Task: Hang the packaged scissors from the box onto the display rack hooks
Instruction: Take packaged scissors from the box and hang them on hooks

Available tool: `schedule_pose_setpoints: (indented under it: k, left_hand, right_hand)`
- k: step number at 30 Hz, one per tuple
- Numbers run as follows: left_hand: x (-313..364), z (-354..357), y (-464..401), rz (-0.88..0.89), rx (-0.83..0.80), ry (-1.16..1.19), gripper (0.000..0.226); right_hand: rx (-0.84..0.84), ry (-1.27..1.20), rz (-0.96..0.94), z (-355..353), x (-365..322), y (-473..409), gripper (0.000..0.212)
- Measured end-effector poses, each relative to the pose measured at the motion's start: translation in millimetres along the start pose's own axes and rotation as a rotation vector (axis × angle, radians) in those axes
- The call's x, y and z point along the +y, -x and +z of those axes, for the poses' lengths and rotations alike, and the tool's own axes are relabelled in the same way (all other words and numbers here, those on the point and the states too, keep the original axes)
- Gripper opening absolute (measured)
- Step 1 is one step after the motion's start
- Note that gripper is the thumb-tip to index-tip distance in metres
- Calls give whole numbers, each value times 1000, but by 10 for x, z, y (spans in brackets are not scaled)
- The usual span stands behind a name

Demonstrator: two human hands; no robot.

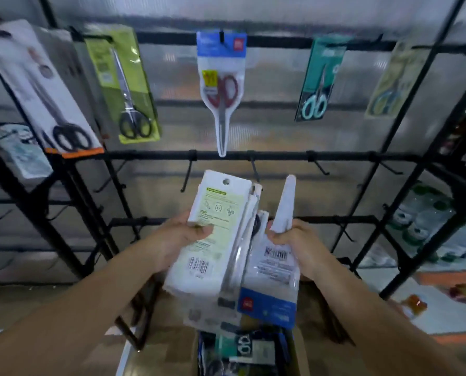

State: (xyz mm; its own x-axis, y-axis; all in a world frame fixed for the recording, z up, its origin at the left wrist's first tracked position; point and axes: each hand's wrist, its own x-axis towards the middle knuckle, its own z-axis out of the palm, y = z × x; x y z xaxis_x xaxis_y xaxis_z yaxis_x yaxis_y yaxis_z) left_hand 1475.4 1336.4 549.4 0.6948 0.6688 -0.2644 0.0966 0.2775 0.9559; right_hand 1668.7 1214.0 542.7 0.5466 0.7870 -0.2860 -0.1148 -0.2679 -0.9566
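While left hand (176, 237) fingers grip flat card pack (213, 234), right hand (298, 241) pinches tapered glossy pack (276, 256)

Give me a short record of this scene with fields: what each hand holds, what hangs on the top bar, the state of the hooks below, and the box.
left hand: grips the green-and-white package, back side facing the camera
right hand: grips the blue-and-white package
top bar: five scissor packages, including the red-handled scissors
lower hooks: bare
box: holds more packages
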Motion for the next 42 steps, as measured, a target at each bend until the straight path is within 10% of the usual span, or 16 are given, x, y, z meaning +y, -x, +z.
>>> schedule_pose_setpoints:
  k: [5,17,25,30,33,38,42]
  left_hand:
    - [165,-325,215,-11,162,67,42]
    - [281,-414,225,83,286,328,26]
    - [473,-86,160,114,303,359,34]
    - [451,90,159,145,364,370,32]
    - [449,169,173,161,381,381,30]
    - [435,108,202,194,417,376,39]
    - [461,14,230,231,456,302,33]
  right_hand:
    - [74,8,-109,71,-431,50,10]
    - [3,677,-1428,779,-757,93,49]
    - [-325,908,-901,791,-805,18,74]
    - [-234,255,-712,870,-807,30,44]
    - [9,334,-822,955,-815,10,35]
    - [38,324,-599,1081,-1075,-16,96]
    - [-85,204,-484,1090,-1144,-4,64]
